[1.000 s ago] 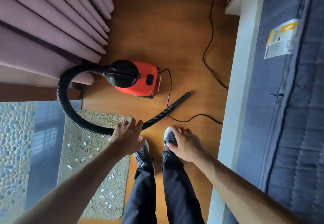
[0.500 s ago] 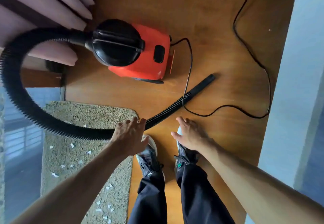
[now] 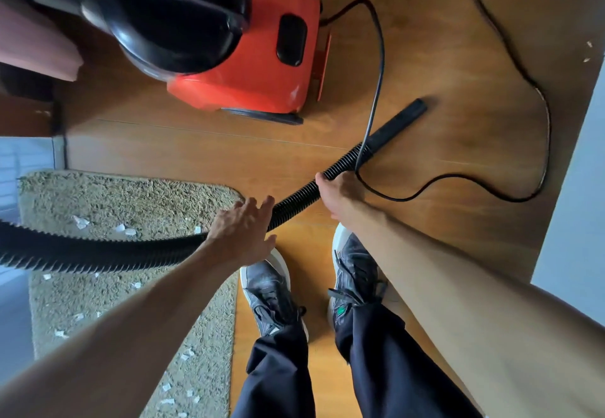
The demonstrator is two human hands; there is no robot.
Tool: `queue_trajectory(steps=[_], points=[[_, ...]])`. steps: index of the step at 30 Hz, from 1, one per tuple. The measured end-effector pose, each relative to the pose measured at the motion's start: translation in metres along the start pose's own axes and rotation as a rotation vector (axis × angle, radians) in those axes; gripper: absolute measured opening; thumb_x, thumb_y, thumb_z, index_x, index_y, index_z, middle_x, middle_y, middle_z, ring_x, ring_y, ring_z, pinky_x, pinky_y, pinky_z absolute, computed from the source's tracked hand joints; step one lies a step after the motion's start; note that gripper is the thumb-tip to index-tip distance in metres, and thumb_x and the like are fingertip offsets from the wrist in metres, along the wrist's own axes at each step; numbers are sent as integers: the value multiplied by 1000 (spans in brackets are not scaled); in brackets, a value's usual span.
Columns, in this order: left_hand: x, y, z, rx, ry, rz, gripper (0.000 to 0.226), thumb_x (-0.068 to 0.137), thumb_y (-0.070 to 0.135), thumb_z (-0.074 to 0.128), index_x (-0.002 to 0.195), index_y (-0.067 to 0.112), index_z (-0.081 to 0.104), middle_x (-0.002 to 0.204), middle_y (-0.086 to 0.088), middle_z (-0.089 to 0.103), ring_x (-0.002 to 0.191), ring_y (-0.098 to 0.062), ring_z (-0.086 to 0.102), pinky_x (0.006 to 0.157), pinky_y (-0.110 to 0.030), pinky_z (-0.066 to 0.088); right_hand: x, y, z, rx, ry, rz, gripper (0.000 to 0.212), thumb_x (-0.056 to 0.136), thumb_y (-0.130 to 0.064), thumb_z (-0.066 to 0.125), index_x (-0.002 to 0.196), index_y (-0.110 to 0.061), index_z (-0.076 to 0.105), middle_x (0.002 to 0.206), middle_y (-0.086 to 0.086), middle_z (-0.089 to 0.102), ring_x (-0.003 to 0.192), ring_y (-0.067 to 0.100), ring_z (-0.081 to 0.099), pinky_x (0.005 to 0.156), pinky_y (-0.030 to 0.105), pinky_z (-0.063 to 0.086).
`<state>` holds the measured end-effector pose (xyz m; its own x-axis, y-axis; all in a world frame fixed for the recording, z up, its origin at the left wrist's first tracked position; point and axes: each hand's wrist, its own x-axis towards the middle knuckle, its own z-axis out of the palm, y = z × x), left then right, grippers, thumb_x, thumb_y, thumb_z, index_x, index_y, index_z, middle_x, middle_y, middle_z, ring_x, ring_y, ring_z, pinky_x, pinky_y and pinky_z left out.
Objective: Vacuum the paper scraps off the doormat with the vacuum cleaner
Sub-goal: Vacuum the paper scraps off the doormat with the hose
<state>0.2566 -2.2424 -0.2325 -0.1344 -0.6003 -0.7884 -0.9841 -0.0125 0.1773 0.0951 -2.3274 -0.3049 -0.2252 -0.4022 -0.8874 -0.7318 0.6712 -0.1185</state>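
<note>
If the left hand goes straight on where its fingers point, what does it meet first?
Probably the vacuum hose, which crosses just ahead of the open left hand; the hand's height above it is unclear from this view.

The right hand (image 3: 340, 196) wraps the hose (image 3: 294, 200), fingertips hidden underneath; just behind that grip the left hand (image 3: 242, 231) covers a stretch of hose, which farther back runs off the left edge.

Bare forearms (image 3: 425, 270) — dark navy trousers (image 3: 376, 372), grey white-soled sneakers (image 3: 268, 293)
</note>
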Motion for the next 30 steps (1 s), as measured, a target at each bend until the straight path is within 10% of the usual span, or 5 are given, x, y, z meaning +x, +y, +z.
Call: queue_trajectory(steps=[9, 14, 30], points=[[0, -16, 29, -56, 88, 35, 60, 103, 27, 51, 153, 14, 21, 125, -6, 56, 96, -17, 63, 71, -24, 49, 96, 18, 22, 453, 130, 190, 76, 66, -56, 52, 128, -15, 39, 106, 13, 65, 81, 29, 66, 65, 42, 61], [-31, -37, 35, -85, 81, 23, 63, 102, 25, 53, 155, 17, 20, 120, -3, 57, 92, -13, 61, 71, -24, 50, 31, 4, 11, 598, 18, 223, 34, 89, -29, 63, 114, -13, 48, 97, 12, 66, 77, 26, 70, 45, 29, 54], [-209, -88, 4, 94, -125, -227, 67, 102, 25, 48, 160, 30, 13, 145, 1, 46, 129, -16, 45, 110, -39, 31, -213, -40, 25, 302, -15, -20, 53, 91, -24, 64, 128, -15, 27, 108, 11, 64, 81, 29, 68, 62, 32, 59]])
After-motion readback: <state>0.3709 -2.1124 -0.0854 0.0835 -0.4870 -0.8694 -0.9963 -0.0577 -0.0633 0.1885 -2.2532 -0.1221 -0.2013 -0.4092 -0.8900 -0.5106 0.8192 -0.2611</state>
